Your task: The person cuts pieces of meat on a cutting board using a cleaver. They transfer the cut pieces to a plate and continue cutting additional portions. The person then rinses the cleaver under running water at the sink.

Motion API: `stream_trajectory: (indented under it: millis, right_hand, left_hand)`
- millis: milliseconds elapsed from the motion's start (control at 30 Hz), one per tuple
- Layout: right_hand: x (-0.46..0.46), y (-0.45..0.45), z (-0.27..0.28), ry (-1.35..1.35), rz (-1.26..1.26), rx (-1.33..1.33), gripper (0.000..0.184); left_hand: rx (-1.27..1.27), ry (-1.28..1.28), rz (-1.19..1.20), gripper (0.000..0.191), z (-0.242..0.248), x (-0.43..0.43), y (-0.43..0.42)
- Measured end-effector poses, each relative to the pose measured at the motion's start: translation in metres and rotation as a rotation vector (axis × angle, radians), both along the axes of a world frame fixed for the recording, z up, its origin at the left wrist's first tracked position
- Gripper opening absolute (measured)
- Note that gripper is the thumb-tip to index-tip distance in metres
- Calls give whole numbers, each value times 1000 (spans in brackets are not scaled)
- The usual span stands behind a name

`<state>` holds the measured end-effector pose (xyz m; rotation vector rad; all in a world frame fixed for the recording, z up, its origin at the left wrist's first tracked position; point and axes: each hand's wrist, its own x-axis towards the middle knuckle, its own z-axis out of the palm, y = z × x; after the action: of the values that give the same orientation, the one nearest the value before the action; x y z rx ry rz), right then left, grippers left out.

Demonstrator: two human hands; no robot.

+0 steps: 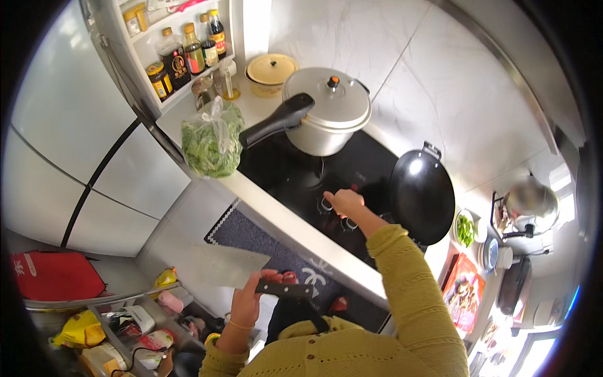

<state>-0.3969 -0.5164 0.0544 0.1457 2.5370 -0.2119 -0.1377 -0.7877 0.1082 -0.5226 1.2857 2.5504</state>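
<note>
A kitchen cleaver (231, 266) with a black riveted handle is in my left hand (249, 299), held over the floor between the counter and my body; my fingers grip it where blade and handle meet. My right hand (345, 202) reaches to the black gas hob (282, 165), its fingers on or just over a control knob (326, 204). A second knob (349, 223) lies beside it. Behind stands a lidded aluminium pressure cooker (325, 113) with a black handle. A black wok (422, 197) sits to the right of my right hand.
A tied plastic bag of leafy greens (212, 141) stands at the counter's left edge, near a lidded yellow pot (272, 75) and a shelf of sauce bottles (193, 49). Chopped greens in a bowl (465, 228) are at the right. An open drawer (101, 325) is at lower left.
</note>
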Motion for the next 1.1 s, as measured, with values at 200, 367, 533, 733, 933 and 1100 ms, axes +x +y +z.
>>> stream_trajectory:
  millis: [200,367,533,733,933,1100]
  right_hand:
    - [93,46,84,399,109,-264,58]
    - [212,108,155,652,-90,-459,28]
    - [340,174,188,749,-302,-629,28]
    - [484,233,192,1073,-126,-342,51]
    - [571,290,152,1049,-310,77,49]
    - [614,351,113,1067,-702,-115,28]
  left_hand:
    - [-152,73,-117,45,7,-13,18]
    - [-433,296,-274,45,29,-13,68]
    - [-127,434,-373,44,66,1,173]
    - [-138,502,-705,47,87,93,344]
    - [-199,602,-1047,43,65,197,482]
    - [-286,828,-1399,45,32,222,551]
